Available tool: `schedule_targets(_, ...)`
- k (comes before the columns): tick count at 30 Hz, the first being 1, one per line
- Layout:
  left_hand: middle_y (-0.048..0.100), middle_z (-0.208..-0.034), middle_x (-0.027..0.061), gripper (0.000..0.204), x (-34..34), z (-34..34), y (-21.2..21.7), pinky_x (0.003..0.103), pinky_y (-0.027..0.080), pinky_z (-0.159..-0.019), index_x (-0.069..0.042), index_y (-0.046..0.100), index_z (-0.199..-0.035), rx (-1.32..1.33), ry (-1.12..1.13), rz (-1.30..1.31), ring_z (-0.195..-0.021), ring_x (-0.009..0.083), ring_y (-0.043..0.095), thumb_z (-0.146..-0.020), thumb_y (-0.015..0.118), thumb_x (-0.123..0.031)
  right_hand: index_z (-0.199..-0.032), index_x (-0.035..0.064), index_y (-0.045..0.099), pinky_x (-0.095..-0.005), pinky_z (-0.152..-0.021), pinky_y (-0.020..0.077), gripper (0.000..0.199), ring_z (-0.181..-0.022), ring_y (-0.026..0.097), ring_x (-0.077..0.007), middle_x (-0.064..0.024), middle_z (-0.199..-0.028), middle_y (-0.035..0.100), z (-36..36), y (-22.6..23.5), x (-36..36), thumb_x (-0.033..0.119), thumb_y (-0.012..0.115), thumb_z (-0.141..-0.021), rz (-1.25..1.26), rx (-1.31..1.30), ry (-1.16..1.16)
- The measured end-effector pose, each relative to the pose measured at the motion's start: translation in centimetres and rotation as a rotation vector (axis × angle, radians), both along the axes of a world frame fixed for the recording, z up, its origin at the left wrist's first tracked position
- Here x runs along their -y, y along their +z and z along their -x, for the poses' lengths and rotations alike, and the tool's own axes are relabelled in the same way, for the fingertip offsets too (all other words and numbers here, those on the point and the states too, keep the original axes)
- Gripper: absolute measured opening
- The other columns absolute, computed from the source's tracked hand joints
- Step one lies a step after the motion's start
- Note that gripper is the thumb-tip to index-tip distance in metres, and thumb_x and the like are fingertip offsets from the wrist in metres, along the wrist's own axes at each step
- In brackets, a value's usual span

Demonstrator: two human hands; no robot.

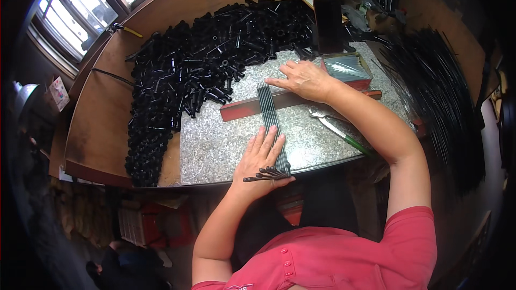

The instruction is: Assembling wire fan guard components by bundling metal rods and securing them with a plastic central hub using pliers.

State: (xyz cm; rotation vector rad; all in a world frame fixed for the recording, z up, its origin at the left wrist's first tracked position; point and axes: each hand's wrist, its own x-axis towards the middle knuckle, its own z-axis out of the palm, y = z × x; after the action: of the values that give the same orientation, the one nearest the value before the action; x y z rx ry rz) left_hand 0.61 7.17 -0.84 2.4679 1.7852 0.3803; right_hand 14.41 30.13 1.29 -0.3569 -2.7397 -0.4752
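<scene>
Grey thin metal rods (270, 123) lay side by side as flat row on speckled galvanized metal sheet (226, 145), crossing red flat metal bar (244, 110). Left hand (262, 160) lay flat at row's 6 o'clock end, fingers spread, likely keeping rods level. Right hand (305, 80) rested at 12 o'clock end, fingers extended together, steadying bar. Heap of black plastic tubes (188, 75) sat at 10 o'clock on wooden counter (102, 129); green-handled pliers (338, 129) at 3 o'clock.

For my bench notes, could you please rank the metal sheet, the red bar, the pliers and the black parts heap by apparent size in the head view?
1. black parts heap and metal sheet: too alike to rank
2. red bar
3. pliers
</scene>
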Motion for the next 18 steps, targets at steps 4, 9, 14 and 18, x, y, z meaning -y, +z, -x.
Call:
schedule_targets(4, 0.027, -0.145, 0.0213, 0.102, 0.02, 0.28, -0.59, 0.049, 0.024, -0.109, 0.0, 0.031, -0.137, 0.089, 0.002, -0.027, -0.135, 0.0406, 0.022, -0.061, 0.078, -0.05, -0.119, 0.0219, 0.06, -0.031, -0.071, 0.0506, 0.036, -0.089, 0.056, -0.02, -0.0048, -0.091, 0.055, -0.15, 0.33, 0.09, 0.016, 0.046, -0.086, -0.02, 0.016, 0.013)
schedule_targets(9, 0.028, -0.144, 0.0215, 0.103, 0.09, 0.34, -0.63, 0.049, 0.025, -0.108, 0.0, 0.031, -0.137, 0.105, -0.003, -0.047, -0.135, 0.0411, 0.023, -0.061, 0.078, -0.05, -0.128, 0.0244, 0.052, -0.0309, -0.073, 0.0482, 0.043, -0.09, 0.053, -0.019, -0.0042, -0.091, 0.052, -0.13, 0.26, -0.32, 0.014, 0.044, -0.088, -0.046, 0.088, 0.007)
schedule_targets(14, 0.029, -0.144, 0.0217, 0.104, 0.02, 0.25, -0.46, 0.049, 0.025, -0.108, 0.001, 0.03, -0.137, 0.068, -0.008, -0.051, -0.135, 0.041, 0.024, -0.06, 0.079, -0.049, -0.12, 0.024, 0.059, -0.0312, -0.071, 0.0503, 0.037, -0.088, 0.055, -0.0197, -0.0047, -0.091, 0.054, -0.13, 0.39, -0.49, 0.015, 0.044, -0.088, -0.067, 0.064, 0.048)
schedule_targets(18, 0.029, -0.144, 0.0218, 0.105, 0.05, 0.24, -0.49, 0.049, 0.025, -0.108, 0.001, 0.029, -0.138, 0.061, -0.007, -0.047, -0.135, 0.041, 0.024, -0.06, 0.079, -0.049, -0.122, 0.0245, 0.057, -0.0312, -0.073, 0.0499, 0.038, -0.089, 0.055, -0.0197, -0.005, -0.092, 0.054, -0.04, 0.35, -0.25, 0.015, 0.043, -0.088, -0.039, 0.069, 0.041)
